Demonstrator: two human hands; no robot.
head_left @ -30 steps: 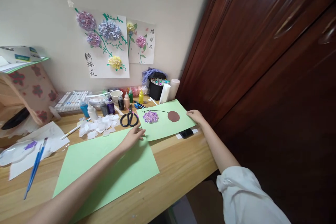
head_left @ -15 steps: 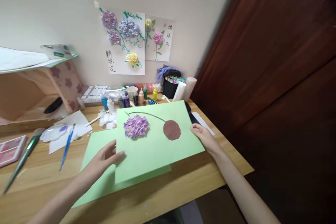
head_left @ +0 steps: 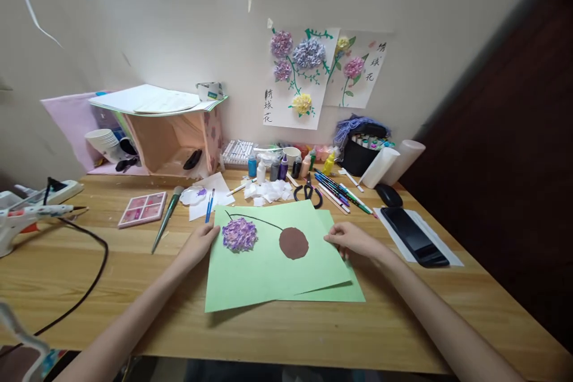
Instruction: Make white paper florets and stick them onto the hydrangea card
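A light green sheet of paper [head_left: 259, 277] is held at its two sides, over a second green sheet [head_left: 353, 292] that shows along the right. On the upper sheet are a purple and white paper-bit flower [head_left: 240, 234], a brown disc [head_left: 293, 243] and a thin dark drawn stem [head_left: 257, 219] running between them. My left hand [head_left: 203, 240] is closed on the sheet's left edge, its fingers partly behind the paper. At the right edge, my right hand [head_left: 351, 239] pinches the same sheet between thumb and fingers.
Behind the sheets lie scissors [head_left: 308, 192], pens [head_left: 342, 191], torn white paper [head_left: 268, 191] and small paint bottles [head_left: 283, 167]. To the right are a phone [head_left: 414, 236] and a mouse [head_left: 388, 195]. A glue gun [head_left: 31, 215] with its cord, a palette [head_left: 143, 210] and a brush [head_left: 168, 218] are leftward.
The camera view has swung left, bringing the glue gun and phone into view. My left hand has closed on the upper sheet's edge, and the sheet lies more squarely over the lower one.
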